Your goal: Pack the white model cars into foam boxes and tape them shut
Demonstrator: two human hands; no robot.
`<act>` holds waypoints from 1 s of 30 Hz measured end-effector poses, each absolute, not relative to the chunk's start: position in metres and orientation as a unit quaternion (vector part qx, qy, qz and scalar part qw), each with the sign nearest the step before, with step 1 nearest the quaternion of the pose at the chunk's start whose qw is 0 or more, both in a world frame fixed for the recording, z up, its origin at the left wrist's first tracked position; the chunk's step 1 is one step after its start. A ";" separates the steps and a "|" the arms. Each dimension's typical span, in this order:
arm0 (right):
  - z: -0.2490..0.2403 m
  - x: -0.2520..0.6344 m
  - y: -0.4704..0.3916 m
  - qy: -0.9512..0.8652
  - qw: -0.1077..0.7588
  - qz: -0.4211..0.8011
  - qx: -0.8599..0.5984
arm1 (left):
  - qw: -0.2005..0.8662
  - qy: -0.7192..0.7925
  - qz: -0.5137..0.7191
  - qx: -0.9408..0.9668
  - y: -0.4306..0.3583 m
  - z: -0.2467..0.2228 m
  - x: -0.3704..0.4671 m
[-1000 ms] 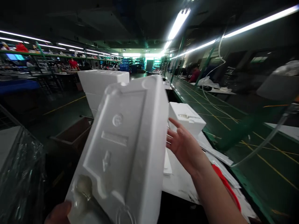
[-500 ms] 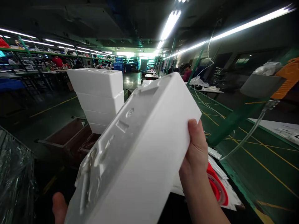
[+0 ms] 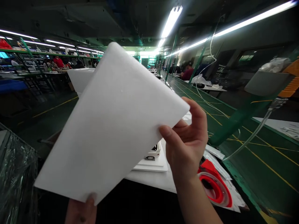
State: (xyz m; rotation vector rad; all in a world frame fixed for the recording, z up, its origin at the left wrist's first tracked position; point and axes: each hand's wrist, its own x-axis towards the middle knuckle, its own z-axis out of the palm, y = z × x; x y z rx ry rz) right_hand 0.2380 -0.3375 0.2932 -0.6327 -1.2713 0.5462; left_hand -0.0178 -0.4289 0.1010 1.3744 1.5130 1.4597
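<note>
A large white foam block [image 3: 112, 118] is held up tilted before me, its smooth broad face towards the camera. My right hand [image 3: 187, 137] grips its right corner, thumb on the face and fingers behind the edge. At the block's lower edge, my left hand [image 3: 81, 210] holds on with the thumb on the face; its other fingers are hidden. Partly behind the block, a small white model car [image 3: 153, 154] rests on a white slab [image 3: 161, 166] on the table.
Right of my right forearm lies a red tape dispenser [image 3: 216, 186] on papers. White foam boxes [image 3: 80, 77] stand behind the block at left. Clear plastic wrap [image 3: 20, 177] is at the lower left. A green post [image 3: 229, 121] and orange tool [image 3: 289, 82] are at right.
The block has turned so its broad flat face shows instead of its moulded side, and it has shifted left. My left hand now touches its lower edge. The model car has come into view.
</note>
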 end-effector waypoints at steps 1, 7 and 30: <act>0.293 0.244 -0.337 -0.584 0.723 0.239 -0.281 | 0.304 0.577 0.575 0.494 -0.426 0.103 -0.018; 0.260 0.284 -0.332 -0.596 0.716 0.157 -0.327 | 0.325 0.569 0.629 0.419 -0.385 0.132 -0.024; 0.076 0.298 -0.369 -0.492 0.589 0.261 -0.586 | 0.399 0.525 0.474 0.584 -0.316 0.098 -0.034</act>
